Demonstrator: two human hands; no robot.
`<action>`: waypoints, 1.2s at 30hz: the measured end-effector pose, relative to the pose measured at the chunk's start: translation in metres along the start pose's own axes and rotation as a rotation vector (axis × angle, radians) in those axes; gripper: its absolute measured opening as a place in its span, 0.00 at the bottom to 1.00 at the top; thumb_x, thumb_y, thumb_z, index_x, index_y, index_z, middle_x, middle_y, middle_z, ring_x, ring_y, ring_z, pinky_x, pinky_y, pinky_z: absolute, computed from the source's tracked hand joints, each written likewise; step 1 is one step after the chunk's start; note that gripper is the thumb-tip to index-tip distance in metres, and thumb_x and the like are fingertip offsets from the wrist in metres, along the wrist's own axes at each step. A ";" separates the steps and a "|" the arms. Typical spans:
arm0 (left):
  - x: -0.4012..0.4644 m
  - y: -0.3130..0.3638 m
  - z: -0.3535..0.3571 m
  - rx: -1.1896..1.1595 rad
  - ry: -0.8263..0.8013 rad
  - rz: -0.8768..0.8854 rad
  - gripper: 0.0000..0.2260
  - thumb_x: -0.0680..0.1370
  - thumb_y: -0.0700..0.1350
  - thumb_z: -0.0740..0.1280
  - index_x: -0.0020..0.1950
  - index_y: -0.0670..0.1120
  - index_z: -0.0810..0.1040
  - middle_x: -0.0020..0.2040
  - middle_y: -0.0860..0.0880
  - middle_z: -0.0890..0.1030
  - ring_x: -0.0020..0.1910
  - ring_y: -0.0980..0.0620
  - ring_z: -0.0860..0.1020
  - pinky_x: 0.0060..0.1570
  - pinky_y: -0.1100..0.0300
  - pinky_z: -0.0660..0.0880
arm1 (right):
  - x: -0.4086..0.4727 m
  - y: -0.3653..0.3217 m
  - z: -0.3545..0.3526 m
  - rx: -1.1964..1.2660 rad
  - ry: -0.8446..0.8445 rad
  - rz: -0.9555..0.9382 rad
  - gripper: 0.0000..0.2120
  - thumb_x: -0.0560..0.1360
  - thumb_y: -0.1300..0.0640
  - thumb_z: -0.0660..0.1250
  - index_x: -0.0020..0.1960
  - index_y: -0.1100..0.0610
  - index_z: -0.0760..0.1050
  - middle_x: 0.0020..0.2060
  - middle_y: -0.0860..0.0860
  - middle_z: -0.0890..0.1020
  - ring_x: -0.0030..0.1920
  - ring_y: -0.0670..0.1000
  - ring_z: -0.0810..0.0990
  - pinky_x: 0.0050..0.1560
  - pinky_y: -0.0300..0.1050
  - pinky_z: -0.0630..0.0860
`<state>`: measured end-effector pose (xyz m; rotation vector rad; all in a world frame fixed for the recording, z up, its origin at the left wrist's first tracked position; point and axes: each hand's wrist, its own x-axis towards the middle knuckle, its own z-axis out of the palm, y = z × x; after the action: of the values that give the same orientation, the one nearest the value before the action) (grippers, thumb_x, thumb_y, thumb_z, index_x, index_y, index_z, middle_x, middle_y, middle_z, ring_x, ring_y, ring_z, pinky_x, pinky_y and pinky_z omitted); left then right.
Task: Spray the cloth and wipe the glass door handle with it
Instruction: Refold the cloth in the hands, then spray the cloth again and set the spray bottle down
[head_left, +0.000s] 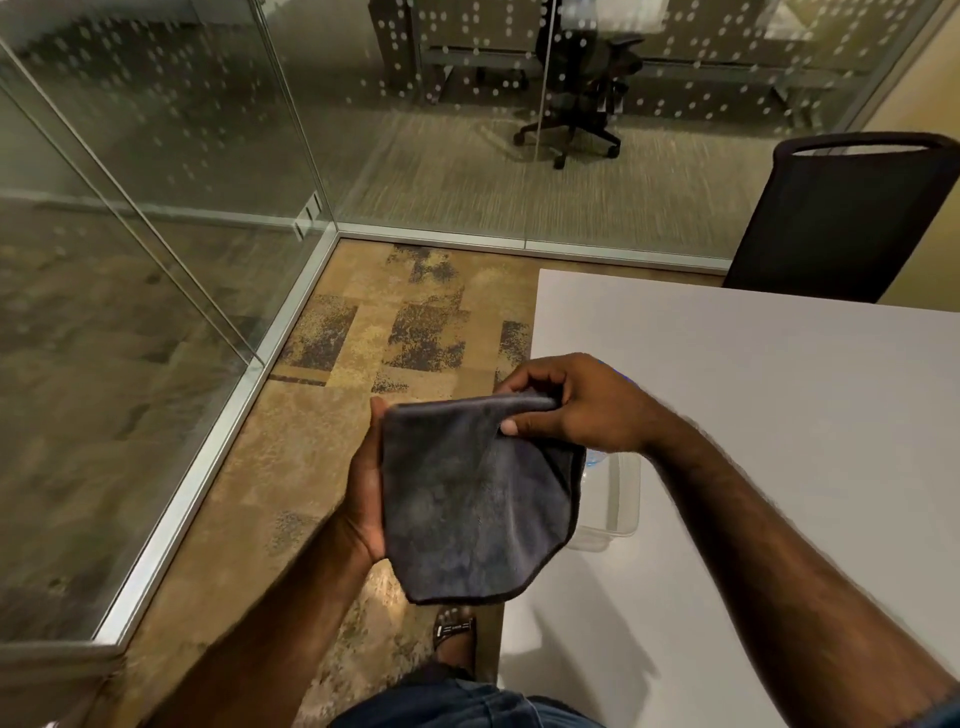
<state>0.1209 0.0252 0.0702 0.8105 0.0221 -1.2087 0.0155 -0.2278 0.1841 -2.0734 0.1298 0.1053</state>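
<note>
Beside table (753, 364), both hands' grip, cloth (467, 499) hanging

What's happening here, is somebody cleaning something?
A person stands beside a white table holding a dark grey cloth in both bare hands. The left hand supports the cloth's left edge, while the right hand pinches its top corner, as if folding or opening it. A clear plastic object, mostly hidden behind the cloth, sits on the table. Glass walls surround the spot; no door handle shows in view.
</note>
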 end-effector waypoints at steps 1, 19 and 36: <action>0.000 0.001 0.000 -0.006 -0.036 0.000 0.48 0.79 0.79 0.53 0.80 0.40 0.74 0.76 0.36 0.77 0.71 0.36 0.79 0.73 0.37 0.73 | 0.002 0.007 0.003 0.012 0.062 0.046 0.11 0.77 0.53 0.82 0.59 0.51 0.87 0.52 0.47 0.90 0.53 0.48 0.88 0.58 0.47 0.86; 0.005 0.011 -0.033 -0.010 0.242 0.085 0.27 0.83 0.63 0.65 0.69 0.43 0.85 0.69 0.36 0.83 0.64 0.34 0.85 0.56 0.38 0.84 | -0.040 0.148 0.051 0.348 0.790 0.645 0.33 0.64 0.30 0.81 0.50 0.56 0.78 0.43 0.53 0.83 0.45 0.57 0.83 0.52 0.59 0.86; 0.006 0.034 -0.017 0.049 0.276 0.150 0.31 0.84 0.68 0.60 0.71 0.45 0.84 0.72 0.35 0.81 0.68 0.32 0.82 0.57 0.36 0.83 | 0.010 0.141 0.010 0.244 0.530 0.267 0.25 0.86 0.51 0.71 0.81 0.53 0.73 0.74 0.50 0.81 0.72 0.53 0.80 0.77 0.61 0.77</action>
<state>0.1586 0.0341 0.0735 0.9999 0.1556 -0.9532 0.0060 -0.2874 0.0563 -1.7874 0.7086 -0.2888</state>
